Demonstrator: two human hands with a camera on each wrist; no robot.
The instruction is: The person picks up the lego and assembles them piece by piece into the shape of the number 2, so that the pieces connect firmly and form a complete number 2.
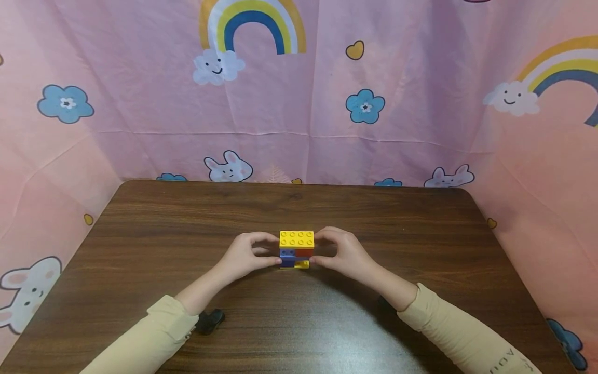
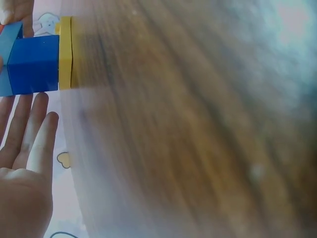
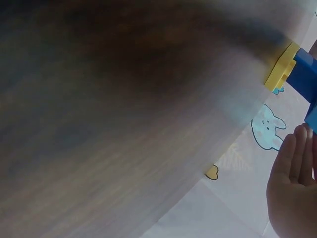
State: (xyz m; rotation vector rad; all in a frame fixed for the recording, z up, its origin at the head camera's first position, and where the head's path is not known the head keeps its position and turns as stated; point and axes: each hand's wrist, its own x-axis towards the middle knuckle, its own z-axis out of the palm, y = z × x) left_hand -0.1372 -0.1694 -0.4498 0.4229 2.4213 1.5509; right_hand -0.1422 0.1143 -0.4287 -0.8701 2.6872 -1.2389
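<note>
A stack of toy building bricks stands between both hands near the middle of the table. On top is a yellow brick (image 1: 296, 240) with studs. Under it come a light blue piece (image 1: 287, 253) and a red brick (image 1: 303, 253), then a dark blue brick (image 2: 34, 64). The lowest layer, a thin yellow piece (image 2: 65, 54), seems to rest on the table. My left hand (image 1: 243, 254) holds the stack's left side, thumb low in front, fingers higher up. From the right side my right hand (image 1: 343, 253) grips it likewise. Fingers hide parts of the middle layers.
The brown wooden table (image 1: 187, 208) has a patterned pink curtain (image 1: 322, 104) behind it and at both sides. A small black object (image 1: 209, 321) shows beside the left sleeve, partly covered.
</note>
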